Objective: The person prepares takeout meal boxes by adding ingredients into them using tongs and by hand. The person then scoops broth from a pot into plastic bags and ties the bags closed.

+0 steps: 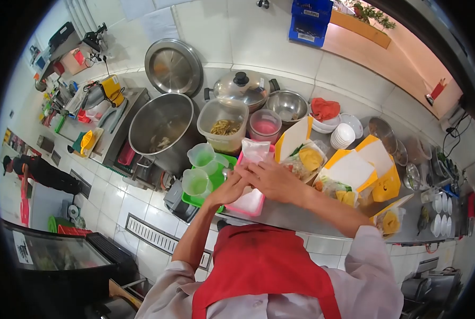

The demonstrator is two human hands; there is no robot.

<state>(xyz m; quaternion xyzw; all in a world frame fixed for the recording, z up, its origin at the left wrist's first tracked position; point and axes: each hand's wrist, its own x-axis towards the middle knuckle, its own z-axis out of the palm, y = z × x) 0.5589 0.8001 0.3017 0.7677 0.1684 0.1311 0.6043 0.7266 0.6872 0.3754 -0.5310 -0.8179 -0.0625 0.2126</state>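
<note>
Over the pink tray [248,213] on the table [312,219], left hand [230,188] and right hand [273,182] overlapped, each grip too hidden to tell, and one leftward slip of the left wrist could have toppled the nearby greenish cup [196,184]!

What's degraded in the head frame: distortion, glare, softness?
Head view: strong fisheye bow along the steel counter, black corners; head view: bright highlights on the leaning steel lid; head view: left hand and right hand look slightly soft, fingertip detail hard to read.
</note>
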